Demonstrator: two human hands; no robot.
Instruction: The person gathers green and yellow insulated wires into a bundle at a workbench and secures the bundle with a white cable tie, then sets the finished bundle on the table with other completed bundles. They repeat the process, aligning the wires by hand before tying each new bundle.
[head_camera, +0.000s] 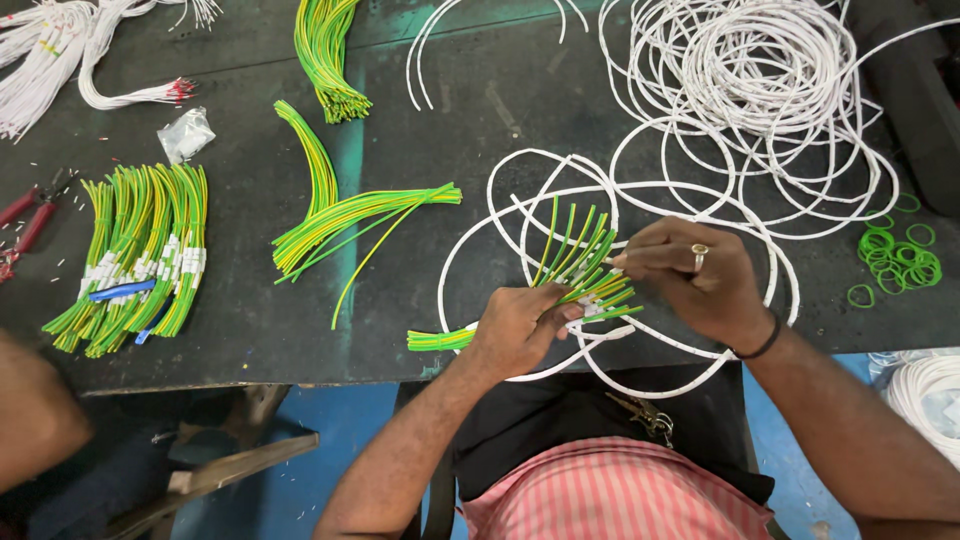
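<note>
Green-and-yellow striped wires make up the bundle (575, 270) we see gripped in the left hand (515, 330), which is closed around the bundle's middle just over the near edge of the dark workbench (250, 330). The bundle's long axis runs from lower left to upper right: its gathered tail pokes out to the left of the fist, lying almost flat along the bench edge, while the free ends fan upward and rightward, splayed apart like a brush. The right hand (700, 280), with a ring on one finger, sits just right of that fan; its fingertips are pressed together on what looks like the tip of one wire or a small white sleeve, though we cannot tell which. So the right hand is the nearer one to the loose ends, and the left is the anchor.

Under and around both hands lies a loop of white sleeving (620, 190), part of a larger coil (760, 80) spread over the bench's far right. Green rubber bands (900, 265) lie just beyond the right wrist. To the left, well apart, are a loose sheaf of striped wires (350, 215) and a finished, white-banded set (140, 260). We judge the open room to be left of the left hand, between it and that sheaf; the right is crowded by loops.
</note>
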